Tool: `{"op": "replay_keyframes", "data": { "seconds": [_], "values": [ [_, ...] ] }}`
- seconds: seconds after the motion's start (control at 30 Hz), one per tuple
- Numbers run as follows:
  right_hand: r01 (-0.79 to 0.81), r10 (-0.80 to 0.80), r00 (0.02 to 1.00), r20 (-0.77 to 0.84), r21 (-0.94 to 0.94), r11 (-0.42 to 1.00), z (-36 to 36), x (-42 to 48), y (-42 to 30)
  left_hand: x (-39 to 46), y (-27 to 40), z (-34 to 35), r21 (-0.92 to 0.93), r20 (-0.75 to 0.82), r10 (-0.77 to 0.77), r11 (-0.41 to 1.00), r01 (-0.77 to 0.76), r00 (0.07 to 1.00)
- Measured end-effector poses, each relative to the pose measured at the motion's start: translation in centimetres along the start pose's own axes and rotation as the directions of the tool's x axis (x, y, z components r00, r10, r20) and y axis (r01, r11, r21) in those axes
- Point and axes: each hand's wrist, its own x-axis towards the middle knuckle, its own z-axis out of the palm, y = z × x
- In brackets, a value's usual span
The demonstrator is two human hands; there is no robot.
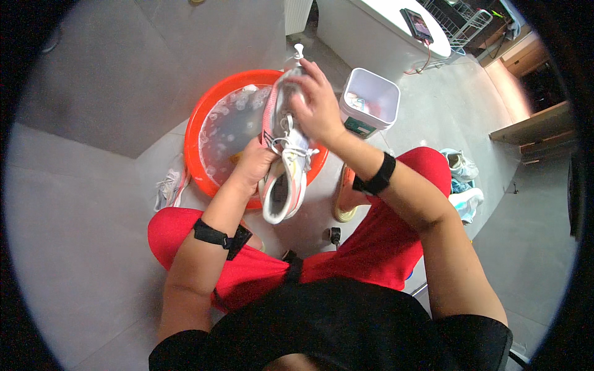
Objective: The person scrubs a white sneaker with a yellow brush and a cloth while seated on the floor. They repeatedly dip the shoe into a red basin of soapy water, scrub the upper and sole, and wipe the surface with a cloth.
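Observation:
My left hand [257,162] grips a white sneaker [290,171] with pink trim by its side, its heel toward me. The shoe is held above the right part of a red plastic basin [192,160] of sudsy water [232,120]. Over the toe is my right hand [313,102], blurred, its fingers spread; whether it touches the shoe or holds anything cannot be told. Just past the fingertips a white handle-like piece [299,50] shows, what it belongs to being unclear. A yellowish item lies at the basin's near left, partly hidden by my left hand.
A white square bucket [394,99] with small items inside stands right of the basin. Another sneaker [171,188] rests on the floor at left. More shoes [461,167] sit beside my right knee. A phone [416,25] with a red cable lies on a white tub-like rim [371,11].

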Motion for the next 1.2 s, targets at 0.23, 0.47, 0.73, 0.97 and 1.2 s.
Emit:
{"op": "replay_keyframes", "data": {
  "seconds": [0.23, 0.47, 0.73, 0.97, 1.2],
  "values": [
    [-0.076, 0.084, 0.99, -0.113, 0.076, 0.994, 1.7, 0.9, 1.6, 0.8, -1.0, -1.2, -0.065, 0.031, 0.004, 0.998, -0.002, 1.0],
    [-0.041, 0.04, 0.999, 0.015, 0.086, 0.995, 1.1, 0.2, -1.0, -2.3, 0.2, -0.7, -0.129, -0.042, -0.052, 0.991, 0.046, 0.998],
    [-0.379, 0.369, 0.92, 0.13, 0.06, 0.924, -0.5, 5.0, -0.1, -4.7, 0.2, -1.1, -0.125, 0.004, -0.016, 0.992, 0.017, 1.0],
    [0.305, -0.301, 0.944, 0.136, -0.012, 0.952, 1.1, 0.9, -2.0, -3.5, -0.2, -2.3, -0.293, 0.055, -0.123, 0.947, 0.134, 0.991],
    [0.147, -0.144, 0.98, 0.14, -0.017, 0.989, 0.4, 2.2, 0.6, -1.0, -0.7, -3.7, -0.415, 0.172, -0.236, 0.863, 0.287, 0.956]
  ]
}}
